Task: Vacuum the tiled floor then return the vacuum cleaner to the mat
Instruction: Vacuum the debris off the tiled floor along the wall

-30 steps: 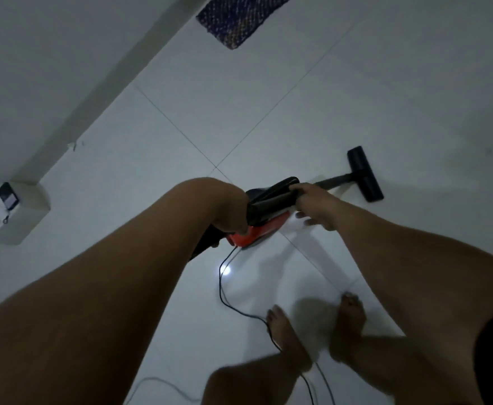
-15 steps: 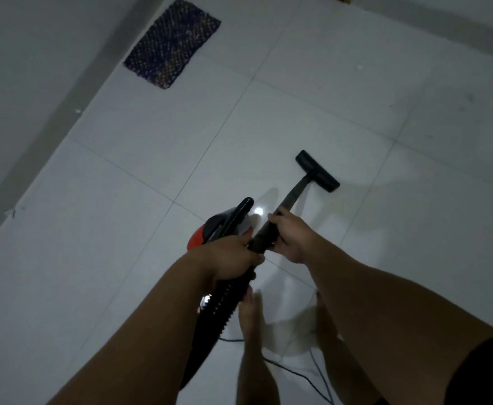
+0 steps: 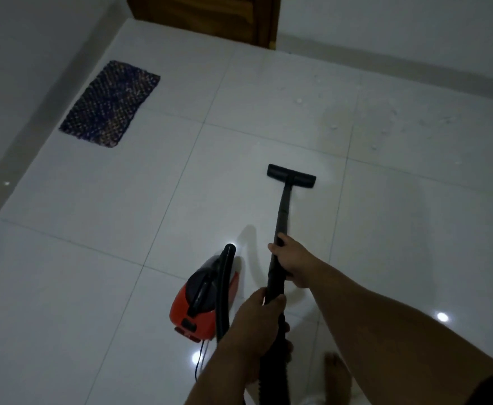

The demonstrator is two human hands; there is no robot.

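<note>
left hand: my left hand (image 3: 255, 323) is wrapping shut around the near end of the black wand (image 3: 280, 229), right where it's meeting the ribbed hose (image 3: 271, 372). Thumb is lying over the top, fingers curling under.

right hand: my right hand (image 3: 290, 263) is gripping the same wand a bit further along, fingers closed round it from the right side. So both hands are clamping the one tube, left nearer to me, right ahead of it.

floor nozzle: the flat black nozzle head (image 3: 291, 176) is sitting on the white tiled floor (image 3: 99, 258) out in front, well clear of my hands, with the wand sloping up from it toward me.

vacuum body: the red and black canister (image 3: 203, 299) is resting on the tiles just left of my left hand. A black hose is arching over its top and its cord (image 3: 200, 358) is trailing off the back toward me.

mat: the dark woven mat (image 3: 111, 103) is lying far off at upper left, next to the wall. The vacuum cleaner is nowhere near it, a good stretch of bare tile is lying between.

crumbs: pale specks (image 3: 333, 127) are dotting the tiles beyond the nozzle, toward the far right.

other stuff: a brown wooden door (image 3: 210, 19) is showing at the top edge, and a bare foot (image 3: 337, 375) is standing on the tile below my right arm. Pretty dim, so details are getting murky.
</note>
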